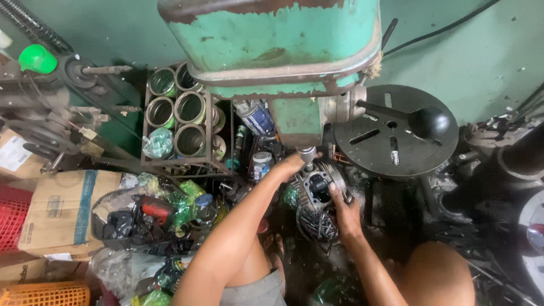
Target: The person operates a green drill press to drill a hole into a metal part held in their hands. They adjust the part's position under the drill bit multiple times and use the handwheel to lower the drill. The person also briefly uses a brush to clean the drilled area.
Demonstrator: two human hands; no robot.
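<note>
A grey finned metal engine cylinder with a round dark bore (317, 187) sits under the spindle of a worn green drill press with rust along its upper edge (277, 45), at the middle of the scene. The left hand (290, 167) rests on the cylinder's upper left edge, right by the steel chuck of the drill press (307, 154); its fingers curl over the rim of the part, though how tightly they grip it cannot be told. The right hand (344, 211) holds the cylinder's right side, thumb against the face near the bore and the other fingers wrapped around the fins behind.

Just nearer than the cylinder stands a round container full of dark metal bits and screws (317, 224), touching or almost touching the right wrist. To the right, a black round slotted drill table (368, 141) lies level, and a black ball-ended feed lever (430, 122) reaches out over it. To the left, a metal rack of open tin cans (178, 107) stands against the green wall, with a white spray can with a blue label (256, 118) just beside it. Nearer on the left lie a wire basket of tools and green plastic bags (147, 215), a brown cardboard box (59, 207) and an orange plastic crate (42, 293).
</note>
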